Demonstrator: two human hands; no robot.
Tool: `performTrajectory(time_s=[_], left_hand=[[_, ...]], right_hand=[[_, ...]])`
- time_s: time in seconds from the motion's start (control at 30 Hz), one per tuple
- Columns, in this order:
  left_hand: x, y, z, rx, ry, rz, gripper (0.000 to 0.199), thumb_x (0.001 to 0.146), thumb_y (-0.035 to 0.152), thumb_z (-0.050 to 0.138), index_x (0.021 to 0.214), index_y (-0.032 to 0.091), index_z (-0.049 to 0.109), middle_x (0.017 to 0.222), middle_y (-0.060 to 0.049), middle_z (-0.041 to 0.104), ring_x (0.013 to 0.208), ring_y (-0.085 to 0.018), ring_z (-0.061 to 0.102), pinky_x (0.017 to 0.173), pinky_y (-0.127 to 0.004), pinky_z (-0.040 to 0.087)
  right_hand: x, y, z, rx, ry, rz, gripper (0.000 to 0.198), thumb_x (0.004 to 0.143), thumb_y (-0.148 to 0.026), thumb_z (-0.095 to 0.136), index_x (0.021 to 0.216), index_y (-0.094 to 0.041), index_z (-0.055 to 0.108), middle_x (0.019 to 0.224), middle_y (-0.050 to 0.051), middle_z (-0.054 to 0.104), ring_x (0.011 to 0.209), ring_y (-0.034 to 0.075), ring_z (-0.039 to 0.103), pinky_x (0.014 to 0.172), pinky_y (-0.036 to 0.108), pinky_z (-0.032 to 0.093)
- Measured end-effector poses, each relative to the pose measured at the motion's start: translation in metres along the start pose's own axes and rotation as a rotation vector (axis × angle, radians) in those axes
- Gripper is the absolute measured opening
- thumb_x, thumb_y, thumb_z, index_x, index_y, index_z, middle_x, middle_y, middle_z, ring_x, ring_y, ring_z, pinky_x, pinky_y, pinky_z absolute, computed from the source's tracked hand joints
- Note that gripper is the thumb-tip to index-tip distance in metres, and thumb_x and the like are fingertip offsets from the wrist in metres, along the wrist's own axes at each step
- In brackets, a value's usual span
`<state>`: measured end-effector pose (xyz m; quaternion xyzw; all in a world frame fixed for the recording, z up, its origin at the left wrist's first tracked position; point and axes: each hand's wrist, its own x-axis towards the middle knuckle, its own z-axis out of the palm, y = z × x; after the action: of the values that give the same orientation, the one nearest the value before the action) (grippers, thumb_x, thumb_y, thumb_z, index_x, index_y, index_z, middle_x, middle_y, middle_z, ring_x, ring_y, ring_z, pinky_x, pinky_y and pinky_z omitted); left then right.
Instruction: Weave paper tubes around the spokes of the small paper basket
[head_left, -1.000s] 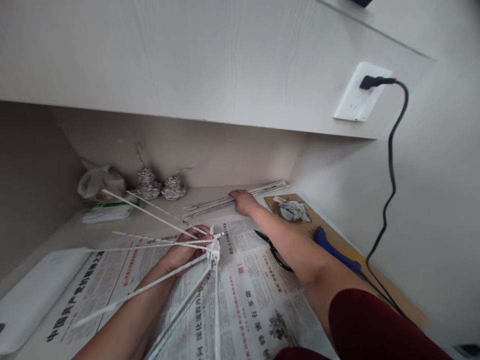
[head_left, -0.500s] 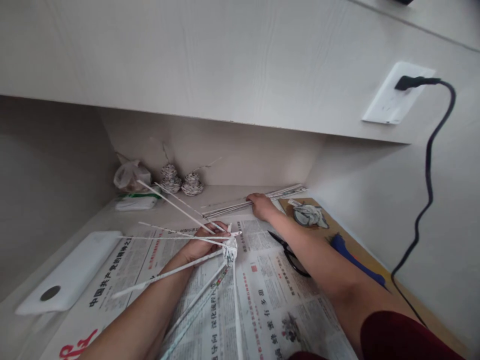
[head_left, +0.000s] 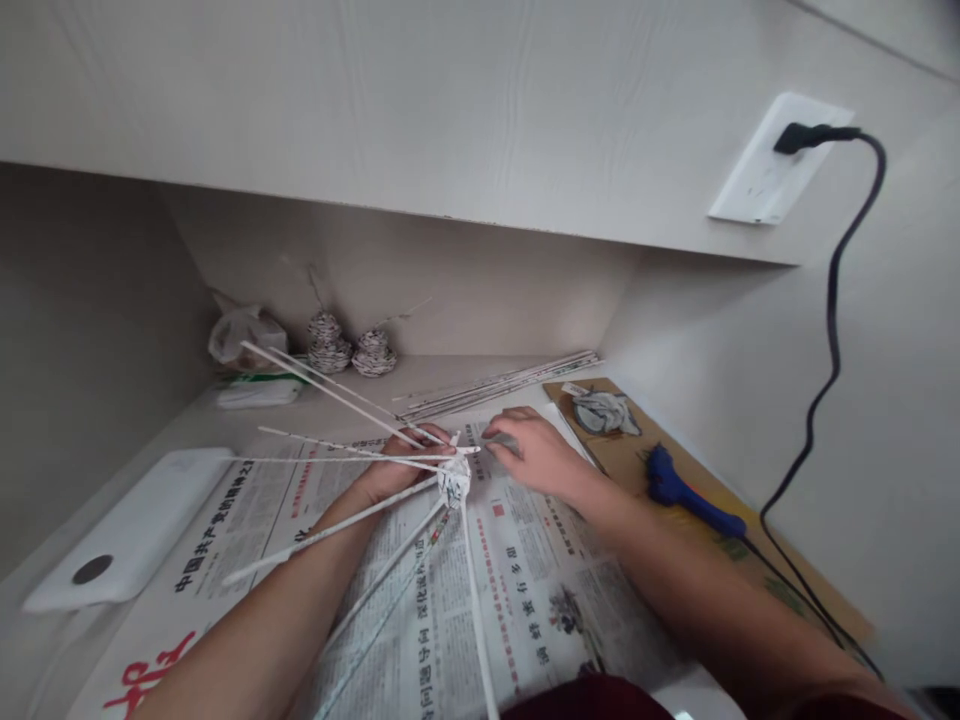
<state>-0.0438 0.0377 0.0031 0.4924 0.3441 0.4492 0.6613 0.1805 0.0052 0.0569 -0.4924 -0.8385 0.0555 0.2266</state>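
My left hand (head_left: 409, 460) is closed round the back of a small woven newspaper piece (head_left: 453, 482), with several rolled paper sticks (head_left: 330, 550) fanning out from it to the left and toward me. A short stub of paper sticks out at its right side. Just right of that stub is my right hand (head_left: 525, 452), fingers curved with thumb and forefinger apart; I see nothing between them. Behind the hands, a bundle of loose paper sticks (head_left: 502, 385) lies along the back of the table.
Newspaper sheets (head_left: 517, 610) cover the table. A blue glue gun (head_left: 690, 492) and a crumpled newspaper wad (head_left: 606, 412) lie on a brown board at right. Two gourd-shaped woven pieces (head_left: 328, 345) stand at the back; a white power bank (head_left: 127, 530) lies left. A black cord (head_left: 831, 320) hangs from the socket.
My right hand has left the stick bundle and come back toward the woven piece. My right forearm now covers the scissors, and the glue gun shows fully. The left hand keeps its hold.
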Motion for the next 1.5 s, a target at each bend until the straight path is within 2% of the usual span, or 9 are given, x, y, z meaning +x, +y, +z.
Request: performTrajectory(time_s=[0.27, 0.43, 0.67, 0.83, 0.9, 1.07, 1.17, 1.3, 1.5], left_hand=[[-0.008, 0.013, 0.005, 0.215, 0.059, 0.053, 0.035, 0.051, 0.039, 0.09, 0.069, 0.018, 0.07, 0.063, -0.001, 0.067, 0.058, -0.017, 0.06, 0.059, -0.028, 0.046], [-0.012, 0.017, 0.009, 0.295, 0.093, 0.021, 0.034, 0.052, 0.039, 0.088, 0.07, 0.018, 0.069, 0.066, -0.001, 0.069, 0.064, -0.019, 0.062, 0.063, -0.029, 0.047], [-0.012, 0.024, 0.01, 0.377, 0.159, 0.048, 0.036, 0.045, 0.041, 0.089, 0.067, 0.018, 0.071, 0.075, -0.004, 0.071, 0.073, -0.02, 0.064, 0.071, -0.03, 0.048], [-0.019, 0.029, 0.014, 0.342, 0.149, 0.023, 0.037, 0.046, 0.041, 0.09, 0.068, 0.019, 0.07, 0.067, 0.0, 0.07, 0.065, -0.018, 0.061, 0.066, -0.029, 0.047], [-0.023, 0.032, 0.018, 0.335, 0.127, 0.03, 0.035, 0.048, 0.04, 0.09, 0.068, 0.02, 0.07, 0.067, 0.0, 0.071, 0.065, -0.017, 0.062, 0.065, -0.028, 0.047], [-0.026, 0.035, 0.023, 0.373, 0.031, 0.035, 0.033, 0.052, 0.042, 0.092, 0.068, 0.02, 0.073, 0.066, -0.002, 0.072, 0.064, -0.018, 0.063, 0.061, -0.027, 0.046], [-0.024, 0.031, 0.022, 0.353, 0.005, 0.039, 0.032, 0.054, 0.042, 0.091, 0.068, 0.02, 0.073, 0.064, -0.001, 0.071, 0.061, -0.017, 0.061, 0.059, -0.027, 0.045], [-0.025, 0.027, 0.021, 0.35, -0.021, 0.068, 0.028, 0.06, 0.04, 0.089, 0.07, 0.019, 0.073, 0.066, -0.002, 0.072, 0.063, -0.018, 0.062, 0.059, -0.026, 0.045], [-0.03, 0.031, 0.031, 0.252, -0.087, 0.094, 0.026, 0.059, 0.036, 0.088, 0.068, 0.016, 0.073, 0.066, -0.005, 0.071, 0.063, -0.019, 0.062, 0.06, -0.029, 0.047]], right_hand=[[-0.065, -0.032, -0.02, 0.073, 0.005, -0.037, 0.012, 0.092, -0.017, 0.059, 0.092, -0.018, 0.071, 0.092, 0.006, 0.074, 0.091, 0.021, 0.065, 0.087, 0.033, 0.046], [-0.116, -0.04, -0.029, 0.094, 0.115, 0.166, 0.018, 0.096, -0.028, 0.057, 0.081, -0.02, 0.066, 0.075, 0.001, 0.068, 0.072, 0.015, 0.062, 0.071, 0.027, 0.046], [-0.175, 0.012, -0.061, -0.218, 0.259, 0.372, 0.017, 0.095, -0.019, 0.05, 0.098, -0.02, 0.067, 0.102, 0.009, 0.071, 0.101, 0.024, 0.062, 0.094, 0.038, 0.045], [-0.201, 0.053, -0.082, -0.561, 0.084, 0.785, 0.049, 0.082, -0.009, 0.051, 0.131, -0.008, 0.057, 0.121, 0.021, 0.066, 0.113, 0.037, 0.058, 0.096, 0.048, 0.043], [-0.204, 0.064, -0.084, -0.552, 0.003, 0.807, 0.051, 0.083, -0.006, 0.048, 0.134, -0.005, 0.055, 0.119, 0.022, 0.067, 0.111, 0.035, 0.06, 0.097, 0.047, 0.043], [-0.199, 0.069, -0.092, -0.233, 0.127, 0.736, 0.047, 0.087, -0.009, 0.048, 0.132, -0.012, 0.056, 0.121, 0.017, 0.066, 0.112, 0.028, 0.061, 0.1, 0.04, 0.044], [-0.189, 0.048, -0.106, 0.249, 0.261, 0.826, 0.026, 0.092, -0.03, 0.053, 0.114, -0.018, 0.061, 0.093, 0.006, 0.067, 0.084, 0.021, 0.063, 0.078, 0.035, 0.05], [-0.173, 0.003, -0.11, 0.954, 0.17, 0.893, 0.031, 0.084, -0.048, 0.07, 0.092, -0.02, 0.059, 0.075, -0.002, 0.055, 0.061, 0.012, 0.053, 0.053, 0.024, 0.04], [-0.15, -0.043, -0.087, 1.021, 0.049, 0.715, 0.042, 0.085, -0.058, 0.069, 0.078, -0.02, 0.052, 0.068, -0.003, 0.053, 0.056, 0.01, 0.049, 0.051, 0.025, 0.04]])
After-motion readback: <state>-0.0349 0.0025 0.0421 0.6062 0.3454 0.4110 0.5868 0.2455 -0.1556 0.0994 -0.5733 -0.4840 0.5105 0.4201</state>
